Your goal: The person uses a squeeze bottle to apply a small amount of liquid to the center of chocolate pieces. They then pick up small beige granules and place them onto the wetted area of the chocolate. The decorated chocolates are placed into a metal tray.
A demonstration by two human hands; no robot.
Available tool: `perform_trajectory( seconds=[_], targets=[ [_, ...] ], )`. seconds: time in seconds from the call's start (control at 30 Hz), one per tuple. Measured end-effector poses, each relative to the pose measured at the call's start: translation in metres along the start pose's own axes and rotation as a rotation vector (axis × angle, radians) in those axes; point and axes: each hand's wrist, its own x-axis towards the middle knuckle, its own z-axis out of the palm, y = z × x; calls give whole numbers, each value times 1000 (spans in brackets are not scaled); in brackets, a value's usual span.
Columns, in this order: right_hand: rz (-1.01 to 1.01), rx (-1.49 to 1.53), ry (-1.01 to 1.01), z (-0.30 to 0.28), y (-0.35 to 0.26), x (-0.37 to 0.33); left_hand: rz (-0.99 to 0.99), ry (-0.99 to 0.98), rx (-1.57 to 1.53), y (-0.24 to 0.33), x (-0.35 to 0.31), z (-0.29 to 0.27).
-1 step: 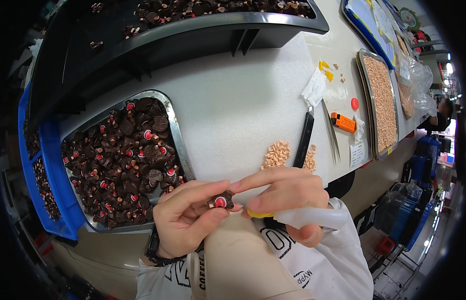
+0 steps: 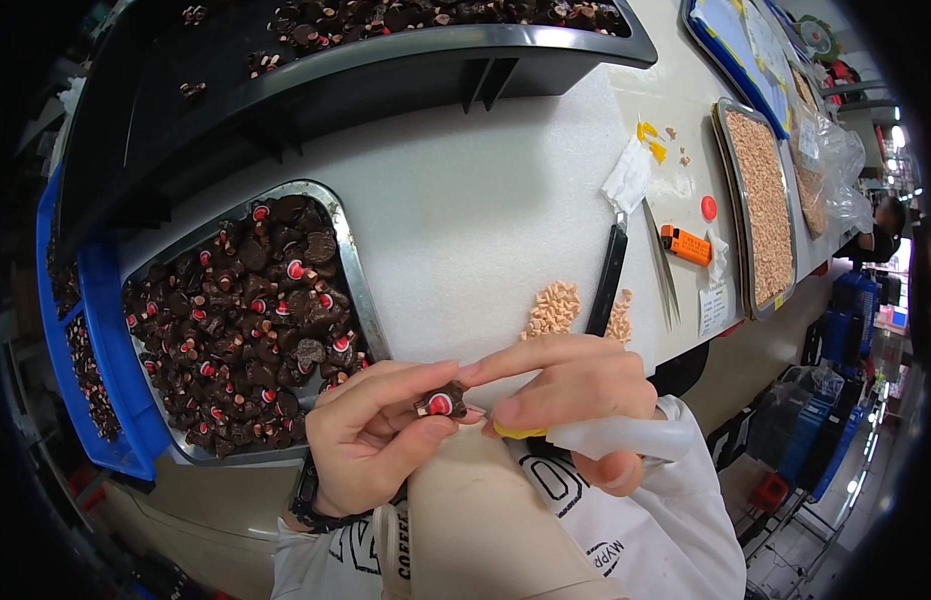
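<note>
Between its thumb and fingers, my left hand (image 2: 370,425) pinches a small dark brown figure piece (image 2: 441,403) with a red, white-rimmed round part. My right hand (image 2: 575,390) is closed around a translucent squeeze bottle (image 2: 625,436) with a yellow tip (image 2: 517,431). The right index fingertip reaches the figure's upper edge; whether it touches cannot be made out. To the left, many similar dark brown pieces with red parts fill a metal tray (image 2: 347,255). Beyond my right hand lie small piles of beige bits (image 2: 552,308).
A large black bin (image 2: 385,85) with more brown pieces stands at the back. Blue bins (image 2: 120,380) flank the tray. At right are a black-handled knife (image 2: 609,275), tweezers (image 2: 662,265), an orange lighter (image 2: 687,245) and a tray of beige bits (image 2: 725,190). A person (image 2: 875,240) is far right.
</note>
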Motion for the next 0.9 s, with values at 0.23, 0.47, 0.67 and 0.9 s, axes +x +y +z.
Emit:
perform_trajectory(
  seconds=[0.23,0.47,0.67,0.9],
  targets=[
    [-13,16,-21,0,0,-1,59,-89,-43,-2,1,-6],
    [-46,16,-17,1,0,2,52,-83,-64,-2,1,-6],
    [-40,-6,-78,-2,0,4,64,-77,-62,-2,1,-6],
    [-26,44,-39,0,2,0,53,-77,-87,-4,0,-7]
  ],
)
